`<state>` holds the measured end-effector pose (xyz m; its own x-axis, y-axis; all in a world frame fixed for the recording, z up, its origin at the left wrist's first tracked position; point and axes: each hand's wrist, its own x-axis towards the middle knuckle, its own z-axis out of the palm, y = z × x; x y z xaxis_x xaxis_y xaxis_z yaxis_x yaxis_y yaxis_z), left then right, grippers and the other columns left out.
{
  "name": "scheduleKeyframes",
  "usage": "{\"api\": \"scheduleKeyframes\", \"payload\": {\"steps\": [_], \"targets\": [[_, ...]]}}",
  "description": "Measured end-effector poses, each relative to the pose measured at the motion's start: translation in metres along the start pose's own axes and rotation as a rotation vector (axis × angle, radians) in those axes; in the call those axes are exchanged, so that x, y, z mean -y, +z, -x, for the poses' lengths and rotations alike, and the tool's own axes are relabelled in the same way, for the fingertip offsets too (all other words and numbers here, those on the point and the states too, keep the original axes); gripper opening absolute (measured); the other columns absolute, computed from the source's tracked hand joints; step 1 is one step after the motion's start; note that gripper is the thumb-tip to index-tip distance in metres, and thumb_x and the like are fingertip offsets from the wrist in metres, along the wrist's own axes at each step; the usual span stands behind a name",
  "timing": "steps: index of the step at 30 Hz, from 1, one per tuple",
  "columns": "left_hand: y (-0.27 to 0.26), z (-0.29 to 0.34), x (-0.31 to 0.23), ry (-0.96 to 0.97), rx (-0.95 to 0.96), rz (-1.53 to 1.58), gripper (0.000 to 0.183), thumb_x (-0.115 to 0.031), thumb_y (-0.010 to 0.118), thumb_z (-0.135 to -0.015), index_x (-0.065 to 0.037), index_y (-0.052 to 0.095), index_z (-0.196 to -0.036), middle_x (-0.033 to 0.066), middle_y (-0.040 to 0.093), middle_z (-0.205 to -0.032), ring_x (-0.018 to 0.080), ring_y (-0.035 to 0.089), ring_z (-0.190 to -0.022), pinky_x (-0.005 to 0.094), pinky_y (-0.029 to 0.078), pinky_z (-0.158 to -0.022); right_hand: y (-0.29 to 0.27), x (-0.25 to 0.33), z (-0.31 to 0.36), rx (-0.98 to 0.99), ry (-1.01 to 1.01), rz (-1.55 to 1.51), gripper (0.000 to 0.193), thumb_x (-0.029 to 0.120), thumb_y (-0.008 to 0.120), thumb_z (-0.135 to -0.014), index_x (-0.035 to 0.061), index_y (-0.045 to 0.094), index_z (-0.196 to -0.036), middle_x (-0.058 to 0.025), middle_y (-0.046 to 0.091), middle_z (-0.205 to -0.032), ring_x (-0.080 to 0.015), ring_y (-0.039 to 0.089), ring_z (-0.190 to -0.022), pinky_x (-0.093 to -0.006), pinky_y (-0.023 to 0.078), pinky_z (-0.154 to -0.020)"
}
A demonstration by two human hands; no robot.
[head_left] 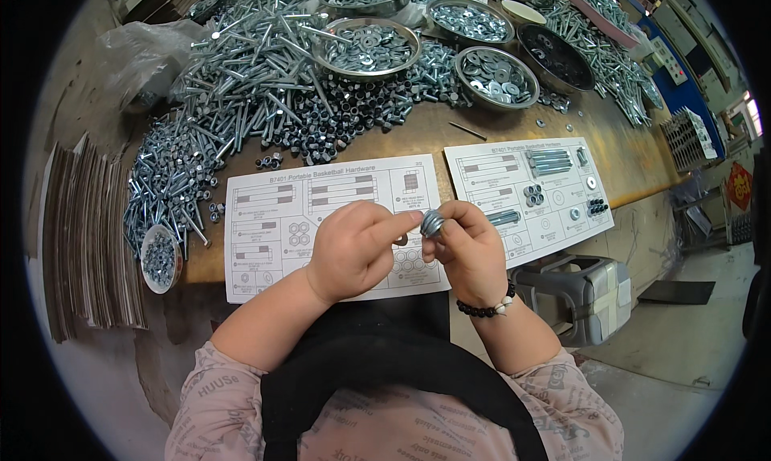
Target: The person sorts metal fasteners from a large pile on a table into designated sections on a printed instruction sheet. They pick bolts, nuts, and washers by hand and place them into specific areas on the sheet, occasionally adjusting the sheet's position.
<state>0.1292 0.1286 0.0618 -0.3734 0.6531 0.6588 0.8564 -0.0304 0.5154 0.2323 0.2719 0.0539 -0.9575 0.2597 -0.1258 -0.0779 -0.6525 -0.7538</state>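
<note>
My right hand (474,248) pinches a short stack of metal washers (431,222) between thumb and fingers, above the gap between two printed sheets. My left hand (353,248) reaches in from the other side, its index finger stretched out to touch the stack. The other left fingers are curled, and a flat rounded piece that looks like a washer (401,240) shows at them, partly hidden. Under my left hand lies a white sheet (257,228) with outlined hardware drawings. Bolts (551,162), nuts (533,194) and a loose washer (591,183) lie on the right sheet (474,168).
A big heap of bolts (257,75) and dark-ringed nuts (345,116) covers the table's back left. Metal bowls of washers (496,75) stand behind the sheets. A small bowl (162,260) sits at the left edge. Stacked cardboard (92,236) and a grey stool (574,296) flank the table.
</note>
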Motion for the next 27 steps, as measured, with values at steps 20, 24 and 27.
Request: {"api": "scheduleKeyframes", "payload": {"steps": [20,24,27], "targets": [[-0.008,0.001,-0.004,0.079,-0.023,0.007,0.044,0.011,0.049,-0.059,-0.007,0.063,-0.098,0.0043,0.051,-0.074,0.0158,0.047,-0.057,0.0249,0.038,-0.049,0.006,0.003,0.007,0.05,-0.039,0.044,0.016,0.007,0.053,-0.086,-0.0031,0.051,-0.098,-0.0078,0.057,-0.082,-0.0127,0.056,-0.071,-0.0248,0.048,-0.064],[-0.009,-0.001,-0.007,0.097,-0.006,-0.019,0.044,0.006,0.053,-0.059,-0.01,0.064,-0.098,0.003,0.05,-0.072,0.0165,0.047,-0.057,0.0263,0.038,-0.049,0.004,0.001,0.008,0.06,-0.048,0.03,0.016,0.007,0.053,-0.086,-0.0029,0.051,-0.098,-0.008,0.058,-0.082,-0.0131,0.057,-0.071,-0.0247,0.048,-0.064],[-0.007,-0.001,-0.008,0.08,-0.002,-0.044,0.041,-0.002,0.059,-0.059,-0.016,0.065,-0.097,0.0013,0.047,-0.07,0.0179,0.048,-0.057,0.0283,0.038,-0.049,0.004,0.001,0.007,0.059,-0.052,0.021,0.016,0.007,0.053,-0.086,-0.0028,0.05,-0.099,-0.0082,0.058,-0.081,-0.0132,0.057,-0.071,-0.0246,0.049,-0.064]]}}
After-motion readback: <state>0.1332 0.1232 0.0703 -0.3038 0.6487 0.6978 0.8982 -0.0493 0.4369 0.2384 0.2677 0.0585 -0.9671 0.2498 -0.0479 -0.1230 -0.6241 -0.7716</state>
